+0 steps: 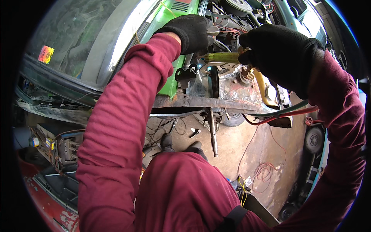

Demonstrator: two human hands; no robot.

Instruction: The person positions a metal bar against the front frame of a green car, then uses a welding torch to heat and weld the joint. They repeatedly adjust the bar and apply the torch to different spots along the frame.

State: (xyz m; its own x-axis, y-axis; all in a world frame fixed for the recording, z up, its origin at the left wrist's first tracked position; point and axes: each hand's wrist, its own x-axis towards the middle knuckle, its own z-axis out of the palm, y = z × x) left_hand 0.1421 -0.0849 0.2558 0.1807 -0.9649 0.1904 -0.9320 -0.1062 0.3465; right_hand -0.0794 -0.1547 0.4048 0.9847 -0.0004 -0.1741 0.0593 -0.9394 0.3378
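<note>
My left hand (189,33), in a black glove, is closed at the green body panel (169,83) of a vehicle. A short grey metal end (212,31) sticks out of its fist; the rest of that tool is hidden. My right hand (284,54), also black-gloved, is closed on a yellow-green tapered tool (222,58) that points left over the engine bay. Small bluish bright spots show beneath the tool's thin end. A brass-coloured fitting (249,73) sits below my right fingers, and I cannot tell what it belongs to.
A rusty metal rail (185,101) crosses in front of me, with a rod (213,135) hanging below it. Red and green hoses (286,112) run under my right forearm. A red cable coil (264,172) lies on the floor. The windshield (77,42) is at left.
</note>
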